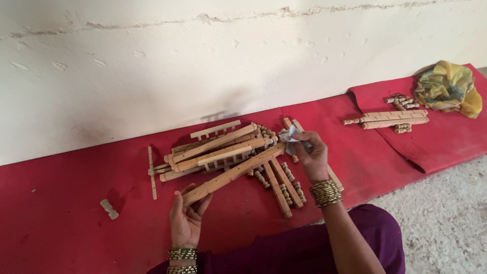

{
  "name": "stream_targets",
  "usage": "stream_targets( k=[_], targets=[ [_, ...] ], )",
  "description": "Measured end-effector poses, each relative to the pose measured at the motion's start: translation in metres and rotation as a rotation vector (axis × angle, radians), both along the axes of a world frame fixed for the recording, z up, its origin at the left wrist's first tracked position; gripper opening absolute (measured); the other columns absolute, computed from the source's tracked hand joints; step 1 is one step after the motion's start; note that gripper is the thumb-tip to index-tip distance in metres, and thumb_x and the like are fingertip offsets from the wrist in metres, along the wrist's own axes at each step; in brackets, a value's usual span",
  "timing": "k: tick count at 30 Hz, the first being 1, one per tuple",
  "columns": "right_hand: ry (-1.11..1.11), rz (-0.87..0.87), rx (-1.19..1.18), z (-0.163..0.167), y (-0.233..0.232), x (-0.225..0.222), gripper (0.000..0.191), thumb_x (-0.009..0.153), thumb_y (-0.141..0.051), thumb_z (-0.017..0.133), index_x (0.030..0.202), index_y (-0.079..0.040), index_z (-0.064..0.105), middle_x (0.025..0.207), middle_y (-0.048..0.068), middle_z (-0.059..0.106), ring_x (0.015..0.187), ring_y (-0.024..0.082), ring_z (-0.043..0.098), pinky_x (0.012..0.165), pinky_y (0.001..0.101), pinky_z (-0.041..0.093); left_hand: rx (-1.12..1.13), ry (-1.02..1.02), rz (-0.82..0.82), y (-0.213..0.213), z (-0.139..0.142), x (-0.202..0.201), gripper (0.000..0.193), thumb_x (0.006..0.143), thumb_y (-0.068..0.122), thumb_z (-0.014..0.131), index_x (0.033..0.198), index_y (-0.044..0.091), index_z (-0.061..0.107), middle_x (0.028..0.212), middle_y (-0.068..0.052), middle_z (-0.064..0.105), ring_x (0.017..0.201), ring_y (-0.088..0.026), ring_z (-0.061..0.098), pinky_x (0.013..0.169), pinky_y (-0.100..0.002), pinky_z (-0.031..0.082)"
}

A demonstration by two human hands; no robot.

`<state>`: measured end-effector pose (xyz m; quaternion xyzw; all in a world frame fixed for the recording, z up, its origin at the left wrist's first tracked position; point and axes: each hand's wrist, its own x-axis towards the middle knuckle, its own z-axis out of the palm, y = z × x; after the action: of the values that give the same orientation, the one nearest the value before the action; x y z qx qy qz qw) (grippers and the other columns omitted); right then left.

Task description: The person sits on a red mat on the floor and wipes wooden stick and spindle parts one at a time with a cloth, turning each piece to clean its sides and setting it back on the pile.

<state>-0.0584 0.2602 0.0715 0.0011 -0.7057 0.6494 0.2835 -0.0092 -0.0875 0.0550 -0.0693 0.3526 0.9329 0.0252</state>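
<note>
I see the left hand (185, 223) palm up, fingers curled narrow around the near end of a long wooden rail (231, 175). The rail runs up and away from those fingers to the right hand (310, 156). My right fingers are pinched shut on a small crumpled grey-white scrap (290, 137), sandpaper or cloth, I cannot tell which, pressed at the rail's far end. Just beyond the left fingers, under the rail, lies a pile of wooden slats and ladder-like frames (215, 147). Small turned spindles (264, 178) lie scattered between the two hands, with more slats (280, 185) below the right fingers. A lone pale spindle (108, 208) lies well left of the left fingers. All of it sits on a red mat (61, 223) on the floor. Far right of the right fingers sit a second stack of rails (393, 120) and a bunched yellow cloth (449, 87). Bangles on both wrists.
</note>
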Motion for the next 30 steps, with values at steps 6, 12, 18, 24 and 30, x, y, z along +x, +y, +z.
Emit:
stream_targets(
  k=[6, 12, 18, 24, 30],
  targets=[
    [0.115, -0.413, 0.734, 0.011, -0.057, 0.002, 0.009, 0.076, -0.013, 0.077, 0.083, -0.014, 0.072, 0.093, 0.006, 0.071, 0.084, 0.019, 0.066, 0.062, 0.0288, 0.06, -0.078, 0.108, 0.038, 0.004, -0.005, 0.002, 0.059, 0.088, 0.045, 0.062, 0.117, -0.006, 0.055, 0.118, -0.028, 0.063, 0.113, -0.034, 0.064, 0.094, -0.045, 0.057],
    [0.29, -0.014, 0.737, 0.014, -0.181, 0.046, 0.014, 0.087, 0.002, 0.063, 0.085, -0.01, 0.069, 0.095, 0.005, 0.068, 0.089, 0.017, 0.067, 0.071, 0.028, 0.06, -0.14, 0.079, -0.016, 0.013, -0.054, -0.004, 0.052, 0.096, 0.039, 0.057, 0.117, -0.009, 0.053, 0.107, -0.03, 0.053, 0.096, -0.037, 0.052, 0.085, -0.049, 0.045],
    [0.321, -0.118, 0.772, 0.008, -0.195, 0.042, 0.01, 0.088, -0.002, 0.064, 0.089, -0.01, 0.069, 0.101, 0.006, 0.07, 0.087, 0.017, 0.065, 0.062, 0.0261, 0.059, -0.115, 0.118, 0.11, 0.009, -0.057, -0.003, 0.051, 0.098, 0.039, 0.061, 0.123, -0.006, 0.06, 0.107, -0.024, 0.065, 0.093, -0.026, 0.065, 0.082, -0.045, 0.06],
    [-0.076, -0.455, 0.485, 0.011, -0.069, 0.002, 0.007, 0.091, -0.01, 0.062, 0.094, -0.014, 0.068, 0.096, 0.003, 0.072, 0.075, 0.013, 0.069, 0.053, 0.0227, 0.057, 0.0, 0.192, 0.151, 0.012, 0.0, 0.001, 0.055, 0.087, 0.043, 0.065, 0.115, -0.005, 0.059, 0.117, -0.026, 0.065, 0.11, -0.032, 0.066, 0.088, -0.043, 0.06],
    [0.012, -0.44, 0.567, 0.009, -0.104, 0.005, 0.013, 0.097, -0.01, 0.063, 0.087, -0.015, 0.07, 0.082, 0.003, 0.069, 0.058, 0.007, 0.061, 0.039, 0.021, 0.052, -0.038, 0.153, 0.152, 0.02, -0.004, 0.003, 0.057, 0.086, 0.046, 0.062, 0.115, -0.003, 0.06, 0.115, -0.023, 0.068, 0.108, -0.03, 0.067, 0.088, -0.042, 0.059]
  ],
)
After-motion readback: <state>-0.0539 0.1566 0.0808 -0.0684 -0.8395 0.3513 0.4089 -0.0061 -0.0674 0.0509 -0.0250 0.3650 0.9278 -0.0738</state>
